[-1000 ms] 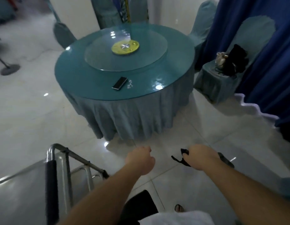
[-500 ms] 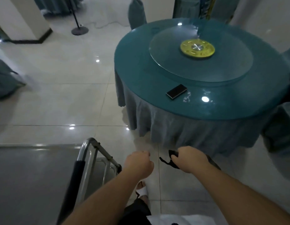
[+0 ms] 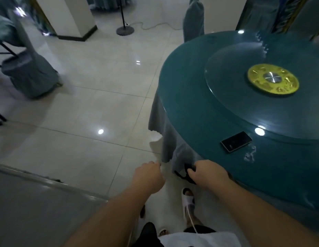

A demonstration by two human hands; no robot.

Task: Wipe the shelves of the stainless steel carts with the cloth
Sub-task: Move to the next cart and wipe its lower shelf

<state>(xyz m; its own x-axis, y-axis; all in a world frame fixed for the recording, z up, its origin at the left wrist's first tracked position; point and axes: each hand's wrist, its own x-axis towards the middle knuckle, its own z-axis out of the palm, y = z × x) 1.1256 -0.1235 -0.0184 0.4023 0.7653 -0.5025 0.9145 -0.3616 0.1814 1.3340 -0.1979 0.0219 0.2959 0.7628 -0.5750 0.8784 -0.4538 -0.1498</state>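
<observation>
Low in the middle of the frame we hold our two hands out over the tiled floor (image 3: 94,107). Our right hand (image 3: 207,175) is curled around a dark cloth (image 3: 184,174), whose loose end sticks out toward frame left. Our left hand (image 3: 148,177) is closed into a loose fist, and we cannot make out anything in it. The two hands are near each other but apart.

What we must wipe, the stainless steel cart (image 3: 35,207), lies at the lower left of the frame: only a flat grey top shows, its far edge running as a pale band from the left border down toward our left forearm. Its long axis seems to follow that edge, though most of it is cut off. So the cart lies leftward and below the cloth, and the left hand is the nearer one; the cloth hand would have to cross over in front of us to reach the surface.

On the right, the round table (image 3: 199,111) with its draped skirt sits just beside our right hand, a phone (image 3: 236,141) near its rim. Open floor lies between table and cart, so we judge the leftward sweep unobstructed.
</observation>
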